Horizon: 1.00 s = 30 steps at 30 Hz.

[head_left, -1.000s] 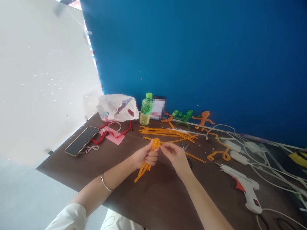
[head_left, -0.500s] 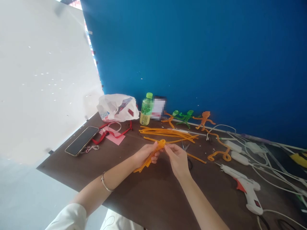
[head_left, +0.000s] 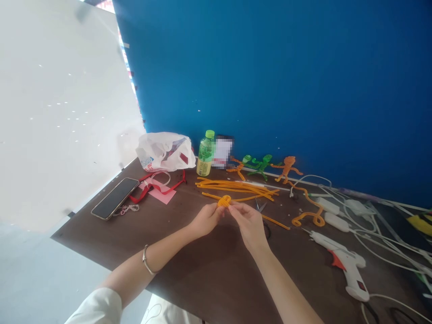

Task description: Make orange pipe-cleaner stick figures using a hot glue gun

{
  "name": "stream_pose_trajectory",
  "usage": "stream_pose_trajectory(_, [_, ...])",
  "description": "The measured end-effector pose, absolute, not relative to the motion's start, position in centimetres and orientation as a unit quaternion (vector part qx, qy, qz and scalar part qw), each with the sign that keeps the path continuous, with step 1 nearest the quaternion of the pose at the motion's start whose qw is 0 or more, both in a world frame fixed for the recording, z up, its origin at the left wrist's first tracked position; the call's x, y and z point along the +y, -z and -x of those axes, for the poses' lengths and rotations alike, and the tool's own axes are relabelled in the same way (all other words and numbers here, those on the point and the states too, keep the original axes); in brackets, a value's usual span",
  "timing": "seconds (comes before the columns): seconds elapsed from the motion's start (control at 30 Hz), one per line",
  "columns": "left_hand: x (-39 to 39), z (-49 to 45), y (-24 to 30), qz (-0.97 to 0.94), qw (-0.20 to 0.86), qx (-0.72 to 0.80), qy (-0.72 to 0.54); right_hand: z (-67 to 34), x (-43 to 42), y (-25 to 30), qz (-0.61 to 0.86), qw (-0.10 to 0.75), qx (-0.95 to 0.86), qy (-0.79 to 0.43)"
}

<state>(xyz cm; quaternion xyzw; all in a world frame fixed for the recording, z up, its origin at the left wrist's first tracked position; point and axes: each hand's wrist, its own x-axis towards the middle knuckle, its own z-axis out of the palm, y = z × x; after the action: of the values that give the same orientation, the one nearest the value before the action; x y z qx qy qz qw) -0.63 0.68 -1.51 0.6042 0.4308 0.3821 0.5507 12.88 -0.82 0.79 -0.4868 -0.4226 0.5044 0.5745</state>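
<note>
My left hand (head_left: 206,219) and my right hand (head_left: 248,221) meet over the dark table, both closed on a yellow-orange pipe-cleaner piece (head_left: 224,201). Its rounded, woven-looking knob shows above my fingertips; the rest of it is hidden by the hands. Just behind lies a bundle of yellow-orange pipe cleaners (head_left: 236,186). One loose pipe cleaner (head_left: 276,222) sticks out to the right of my right hand. Scissors (head_left: 260,206), partly covered, rest beside that hand.
Pipe-cleaner figures, among them a green one (head_left: 265,166) and an orange one (head_left: 288,168), lean along the blue wall. A bottle (head_left: 205,155), plastic bag (head_left: 165,152) and phone (head_left: 115,198) are at left. A glue gun (head_left: 344,261) and cables (head_left: 381,229) occupy the right.
The pipe-cleaner piece has been turned: its loose strands, which pointed down-left past my left hand, are now out of sight, and the knob faces me. The table items stay put.
</note>
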Motion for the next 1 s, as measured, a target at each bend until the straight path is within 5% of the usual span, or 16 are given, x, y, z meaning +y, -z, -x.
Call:
stream_pose_trajectory(0.17, [0.6, 0.9, 0.5, -0.481, 0.750, 0.310, -0.332, -13.3, -0.6, -0.6, 0.455, 0.574, -0.424, -0.533])
stream_pose_trajectory(0.27, [0.5, 1.1, 0.0, -0.474, 0.777, 0.279, -0.307, -13.2, -0.7, -0.7, 0.452, 0.562, -0.434, -0.540])
stream_pose_trajectory(0.6, [-0.1, 0.8, 0.8, -0.630, 0.485, 0.445, -0.412, -12.6, -1.5, -0.8, 0.519, 0.560, -0.459, -0.454])
stream_pose_trajectory(1.0, [-0.2, 0.5, 0.2, -0.608, 0.477, 0.445, -0.453, -12.3, -1.5, -1.1, 0.477, 0.569, -0.422, -0.520])
